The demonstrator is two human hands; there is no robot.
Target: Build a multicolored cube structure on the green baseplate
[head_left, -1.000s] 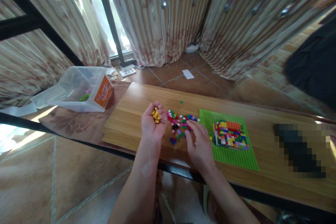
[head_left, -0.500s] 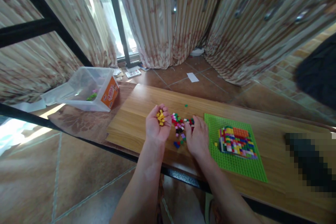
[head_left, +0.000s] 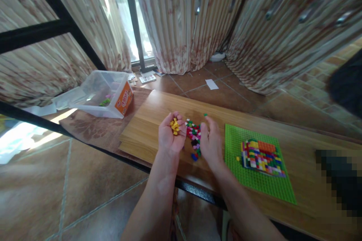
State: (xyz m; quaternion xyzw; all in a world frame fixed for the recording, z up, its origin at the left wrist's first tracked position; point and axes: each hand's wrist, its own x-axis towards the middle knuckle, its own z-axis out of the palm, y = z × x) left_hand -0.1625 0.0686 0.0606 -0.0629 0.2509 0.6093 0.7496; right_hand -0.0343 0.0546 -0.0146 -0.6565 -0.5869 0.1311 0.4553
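My left hand (head_left: 173, 135) is palm up above the table, its fingers cupped around several small yellow toy bricks (head_left: 174, 125). Beside it lies a loose pile of mixed-colour bricks (head_left: 195, 135) in red, pink, green, white and black, with a blue brick (head_left: 194, 156) at the near end. My right hand (head_left: 210, 141) rests side-on along the right edge of this pile, fingers apart and stretched forward. I see nothing held in it. A single green brick (head_left: 205, 114) lies just past its fingertips.
On the wooden table (head_left: 141, 128), right of my hands, a green baseplate (head_left: 254, 184) bears a multicoloured brick build (head_left: 261, 156) and a lone yellow brick (head_left: 238, 158). A clear plastic bin (head_left: 98, 111) with an orange label stands at the left. A blurred dark object (head_left: 336, 173) lies far right.
My right hand has straightened its fingers and lies against the pile's right side, where bricks now sit more tightly together. The left hand keeps its yellow bricks. The view has shifted slightly.
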